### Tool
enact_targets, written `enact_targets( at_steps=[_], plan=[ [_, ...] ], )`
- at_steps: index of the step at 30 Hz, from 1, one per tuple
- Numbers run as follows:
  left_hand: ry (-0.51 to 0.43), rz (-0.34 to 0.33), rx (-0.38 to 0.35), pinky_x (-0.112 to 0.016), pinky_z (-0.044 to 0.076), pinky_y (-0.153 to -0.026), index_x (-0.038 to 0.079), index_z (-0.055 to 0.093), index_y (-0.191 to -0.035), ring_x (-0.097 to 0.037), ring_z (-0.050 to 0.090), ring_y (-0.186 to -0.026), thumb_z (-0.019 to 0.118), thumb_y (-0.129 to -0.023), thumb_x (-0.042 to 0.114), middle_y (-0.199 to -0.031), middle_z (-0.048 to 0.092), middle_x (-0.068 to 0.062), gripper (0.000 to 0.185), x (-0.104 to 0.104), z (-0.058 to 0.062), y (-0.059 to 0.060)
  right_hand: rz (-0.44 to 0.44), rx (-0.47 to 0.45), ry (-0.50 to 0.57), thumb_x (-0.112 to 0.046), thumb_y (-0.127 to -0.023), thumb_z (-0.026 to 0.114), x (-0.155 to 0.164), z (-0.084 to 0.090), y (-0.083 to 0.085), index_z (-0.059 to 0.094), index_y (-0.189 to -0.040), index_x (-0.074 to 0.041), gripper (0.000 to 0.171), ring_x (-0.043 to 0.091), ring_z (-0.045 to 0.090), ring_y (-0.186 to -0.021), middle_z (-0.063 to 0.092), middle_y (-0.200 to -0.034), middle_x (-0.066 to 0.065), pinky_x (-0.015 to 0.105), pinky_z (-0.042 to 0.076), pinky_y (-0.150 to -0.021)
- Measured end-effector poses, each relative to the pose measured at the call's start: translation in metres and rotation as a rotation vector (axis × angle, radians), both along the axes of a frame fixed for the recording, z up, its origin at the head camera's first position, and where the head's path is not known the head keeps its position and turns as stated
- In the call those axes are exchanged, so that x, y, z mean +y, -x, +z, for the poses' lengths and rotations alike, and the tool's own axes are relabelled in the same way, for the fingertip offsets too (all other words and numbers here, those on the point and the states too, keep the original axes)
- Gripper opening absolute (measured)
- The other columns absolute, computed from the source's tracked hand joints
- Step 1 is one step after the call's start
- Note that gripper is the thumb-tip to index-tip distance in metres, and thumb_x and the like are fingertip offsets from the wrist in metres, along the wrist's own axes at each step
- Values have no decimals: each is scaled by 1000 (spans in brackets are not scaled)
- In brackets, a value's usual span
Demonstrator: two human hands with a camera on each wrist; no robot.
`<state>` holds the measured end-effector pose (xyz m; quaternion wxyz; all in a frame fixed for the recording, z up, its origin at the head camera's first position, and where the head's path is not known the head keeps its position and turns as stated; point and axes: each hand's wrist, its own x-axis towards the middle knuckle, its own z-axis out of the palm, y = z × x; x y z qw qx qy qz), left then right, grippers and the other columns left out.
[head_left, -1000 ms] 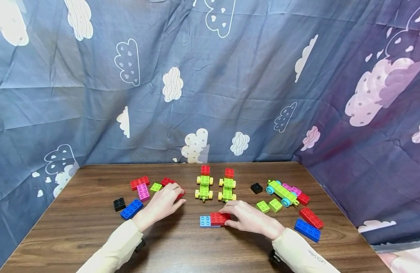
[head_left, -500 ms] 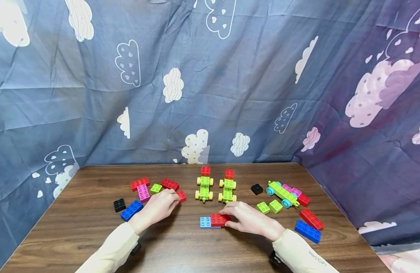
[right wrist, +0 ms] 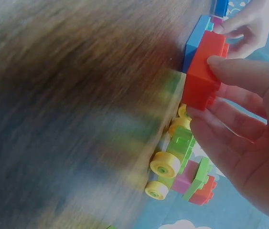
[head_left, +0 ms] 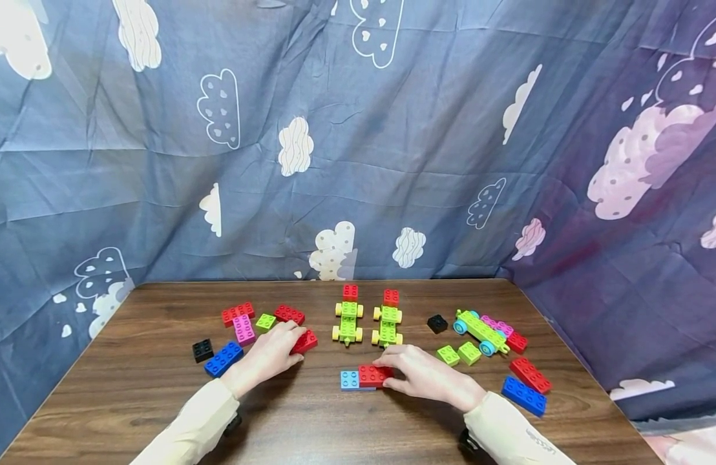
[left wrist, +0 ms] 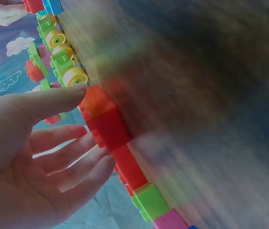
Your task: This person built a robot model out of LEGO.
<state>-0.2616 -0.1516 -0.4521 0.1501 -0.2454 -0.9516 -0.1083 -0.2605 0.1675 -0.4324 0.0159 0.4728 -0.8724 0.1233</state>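
Head view: small red brick (head_left: 305, 341), studded top, lies tilted on brown table (head_left: 311, 426), just left of two green-yellow wheeled cars (head_left: 367, 321). Left hand (head_left: 269, 354) pinches this brick, thumb and fingertips curled on its near end. Second red brick (head_left: 374, 374) sits joined to light blue brick (head_left: 349, 380), front centre of table. Right hand (head_left: 429, 375) grips second red brick, thumb and fingers closed on its right side. Loose red, blue, green, pink, black bricks lie to both sides.
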Motion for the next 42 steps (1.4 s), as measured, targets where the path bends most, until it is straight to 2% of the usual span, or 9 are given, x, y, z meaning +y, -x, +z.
enact_targets(
  at_steps=[3, 7, 13, 20, 28, 37, 42],
  plan=[
    [8, -8, -30, -42, 59, -81, 0, 69, -112, -27, 65, -93, 87, -74, 16, -102, 66, -12, 46, 1, -1, 1, 2, 3, 1, -19, -92, 71, 0, 1, 0, 71, -118, -10, 28, 10, 68, -97, 71, -106, 0, 26, 57, -83],
    [13, -56, -51, -39, 58, -84, 1, 70, -109, -24, 64, -93, 87, -73, 16, -100, 65, -10, 42, 2, -1, 2, -14, -19, -14, -19, -92, 70, -1, 2, -1, 71, -119, -11, 28, 9, 67, -99, 71, -108, -1, 25, 56, -85],
    [-4, -103, -67, -37, 57, -79, 4, 70, -107, -19, 63, -87, 85, -76, 17, -97, 64, -7, 36, 4, -1, 2, -25, -32, -29, -18, -92, 69, -1, 3, -1, 71, -119, -11, 28, 10, 67, -100, 70, -109, 0, 26, 56, -86],
    [-30, -99, -130, -37, 58, -81, 6, 69, -109, -18, 64, -87, 82, -79, 15, -99, 66, -6, 34, 8, 1, 2, -25, -33, -28, -19, -93, 69, -1, 3, -1, 70, -119, -10, 28, 10, 67, -100, 70, -109, 0, 26, 56, -86],
    [-43, -120, -141, -39, 57, -84, 6, 69, -106, -20, 65, -91, 83, -78, 13, -101, 69, -6, 32, 10, 1, 4, -24, -31, -31, -20, -93, 69, -2, 1, 2, 70, -119, -12, 28, 7, 66, -97, 70, -106, -2, 24, 56, -83],
    [-79, -128, -268, -41, 56, -85, 7, 69, -105, -19, 64, -91, 83, -78, 15, -102, 69, -6, 32, 16, 4, 5, -34, -23, -33, -21, -92, 70, -2, 1, 1, 71, -118, -12, 27, 7, 66, -94, 69, -104, -3, 24, 56, -81],
    [-96, -147, -274, -40, 54, -82, 8, 69, -103, -18, 62, -89, 84, -77, 15, -100, 68, -5, 31, 19, 7, 2, -46, -24, -42, -23, -93, 70, -1, 1, 0, 71, -118, -13, 28, 7, 66, -94, 69, -104, -3, 24, 56, -82]
  ],
)
